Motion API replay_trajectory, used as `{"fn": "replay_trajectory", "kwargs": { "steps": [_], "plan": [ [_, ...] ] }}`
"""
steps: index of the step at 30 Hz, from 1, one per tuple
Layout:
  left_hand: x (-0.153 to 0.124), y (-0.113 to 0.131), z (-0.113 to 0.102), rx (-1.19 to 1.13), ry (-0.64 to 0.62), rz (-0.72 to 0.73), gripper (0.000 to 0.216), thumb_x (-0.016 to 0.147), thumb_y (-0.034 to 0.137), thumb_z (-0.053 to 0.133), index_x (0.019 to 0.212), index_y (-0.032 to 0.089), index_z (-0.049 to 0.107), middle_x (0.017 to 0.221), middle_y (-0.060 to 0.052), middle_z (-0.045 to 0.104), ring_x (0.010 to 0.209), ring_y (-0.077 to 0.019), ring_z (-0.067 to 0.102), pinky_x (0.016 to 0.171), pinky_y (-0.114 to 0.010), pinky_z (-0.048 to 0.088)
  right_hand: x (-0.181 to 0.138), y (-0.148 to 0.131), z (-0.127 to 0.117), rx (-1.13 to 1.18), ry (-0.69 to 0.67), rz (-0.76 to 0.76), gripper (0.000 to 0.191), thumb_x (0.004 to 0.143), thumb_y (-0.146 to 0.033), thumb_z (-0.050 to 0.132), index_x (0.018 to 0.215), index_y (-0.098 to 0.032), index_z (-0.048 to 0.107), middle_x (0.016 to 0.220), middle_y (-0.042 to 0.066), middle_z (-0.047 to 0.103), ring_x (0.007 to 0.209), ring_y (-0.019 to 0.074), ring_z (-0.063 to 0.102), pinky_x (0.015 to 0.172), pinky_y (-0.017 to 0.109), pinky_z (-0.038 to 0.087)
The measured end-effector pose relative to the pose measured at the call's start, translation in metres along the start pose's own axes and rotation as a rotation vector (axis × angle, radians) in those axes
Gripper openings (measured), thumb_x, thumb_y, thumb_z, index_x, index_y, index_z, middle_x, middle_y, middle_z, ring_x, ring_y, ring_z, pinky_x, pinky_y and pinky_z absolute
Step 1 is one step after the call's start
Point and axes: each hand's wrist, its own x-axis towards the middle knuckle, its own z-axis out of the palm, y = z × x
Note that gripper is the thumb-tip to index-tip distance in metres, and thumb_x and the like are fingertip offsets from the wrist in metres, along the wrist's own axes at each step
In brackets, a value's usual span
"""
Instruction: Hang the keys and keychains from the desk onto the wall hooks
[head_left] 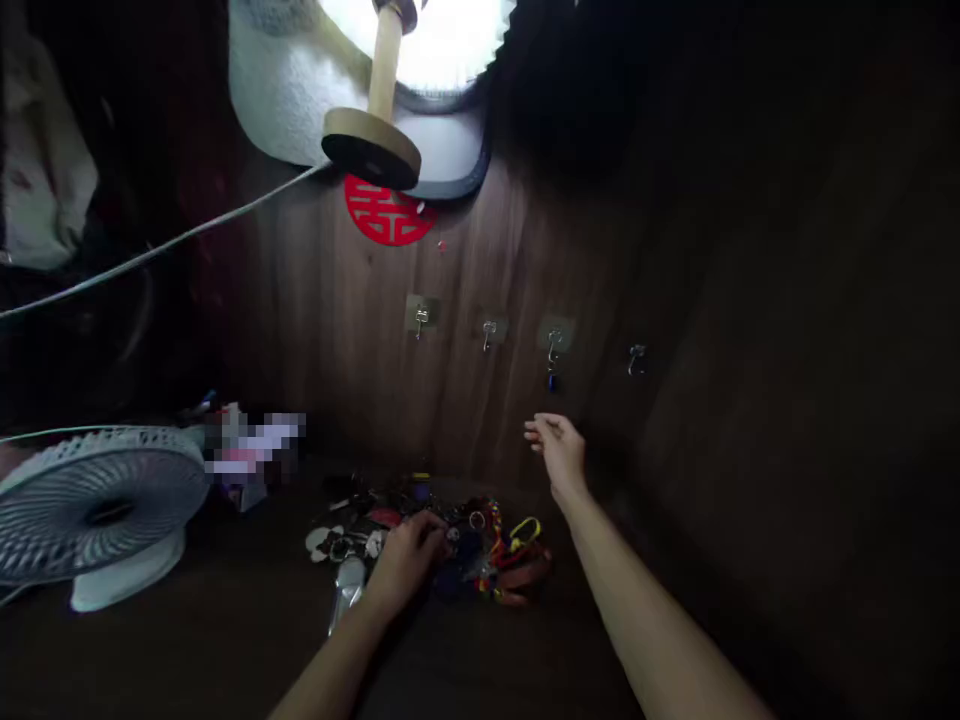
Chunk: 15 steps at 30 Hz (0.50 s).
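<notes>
On the dark tabletop lies a jumbled pile of keychains [495, 530], with rings, cords and coloured tags. My left hand [409, 560] rests in the middle of it, fingers and thumb curled together; what is between them is too dark to make out. Raised before the wooden panel, my right hand [562, 455] has loosely bent fingers, a little apart, and nothing shows in them. Just above it, a small blue pendant [552, 382] hangs from the third metal hook [554, 338]. The other hooks, including the leftmost hook [421, 316], carry nothing visible.
A white fan [112, 510] stands at the left, with a partly blurred box [255, 455] behind it. A lit lamp [442, 50] and a wooden spool-shaped piece [371, 145] hang overhead, with a pale cord [165, 245] running left. A red paper cutout [386, 215] is on the panel.
</notes>
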Motion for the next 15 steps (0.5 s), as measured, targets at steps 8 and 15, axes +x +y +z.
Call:
{"fn": "replay_trajectory", "kwargs": {
  "steps": [8,15],
  "plan": [
    [-0.002,-0.009,0.001,0.035,0.121,-0.045,0.016,0.082,0.015,0.044,0.092,0.02,0.055,0.088,-0.002,0.069,0.084,-0.0149,0.065,0.074,-0.023,0.045,-0.07,0.05,-0.01,-0.098,-0.139,0.055,0.033,0.064,-0.048,0.063,0.078,-0.018,0.059,0.066,0.003,0.067,0.055,0.0142,0.06,0.048,0.022,0.043],
    [-0.001,-0.006,-0.004,0.049,0.19,-0.088,0.022,0.082,0.007,0.042,0.098,0.019,0.05,0.09,-0.003,0.069,0.087,-0.0144,0.065,0.078,-0.025,0.046,-0.103,0.07,-0.013,-0.263,-0.225,-0.018,0.025,0.075,-0.043,0.053,0.08,-0.019,0.059,0.068,0.004,0.068,0.06,0.0175,0.064,0.056,0.027,0.048]
  ]
}}
